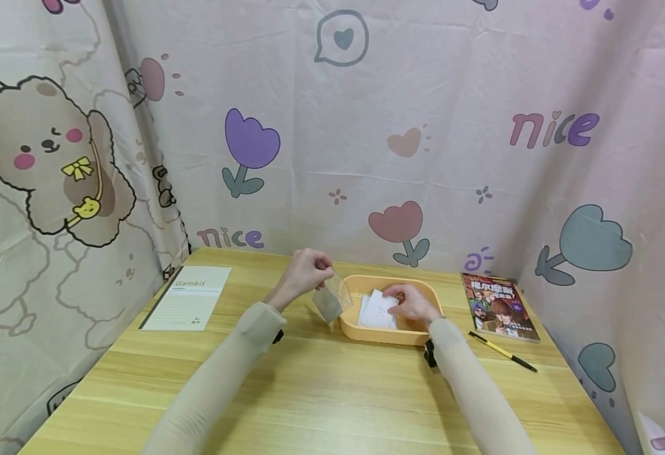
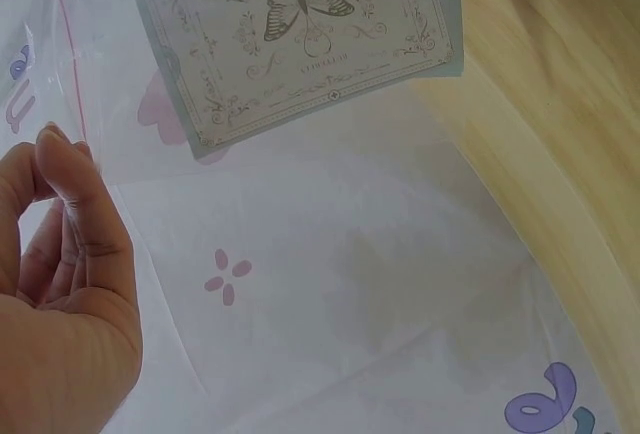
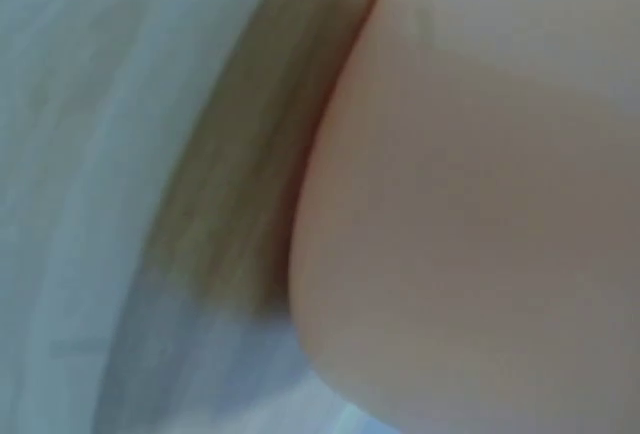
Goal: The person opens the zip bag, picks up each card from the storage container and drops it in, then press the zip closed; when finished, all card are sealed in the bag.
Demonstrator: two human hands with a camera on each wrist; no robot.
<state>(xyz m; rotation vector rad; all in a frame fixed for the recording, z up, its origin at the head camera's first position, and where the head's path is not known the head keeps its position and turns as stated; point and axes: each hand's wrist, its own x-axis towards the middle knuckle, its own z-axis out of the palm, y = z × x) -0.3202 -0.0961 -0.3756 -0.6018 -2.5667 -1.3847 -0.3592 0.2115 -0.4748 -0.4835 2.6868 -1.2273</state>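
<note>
My left hand (image 1: 307,270) pinches the top edge of a clear zip bag (image 1: 341,289), left of the orange plastic basket (image 1: 388,337). Inside the bag lies a pale card (image 2: 305,44) with a printed butterfly and an ornate border, and the bag hangs tilted. Over the basket, my right hand (image 1: 415,304) has its thumb and fingers at the right edge of some white papers (image 1: 377,311), pinching them. The right wrist view is blurred and filled mostly by the hand, so its fingertips are hidden there.
A Gambit notepad (image 1: 187,300) lies at the left of the wooden table (image 1: 332,404). To the right are a comic-style booklet (image 1: 499,308) and a yellow and black pen (image 1: 503,351). A printed curtain (image 1: 332,139) hangs behind the table.
</note>
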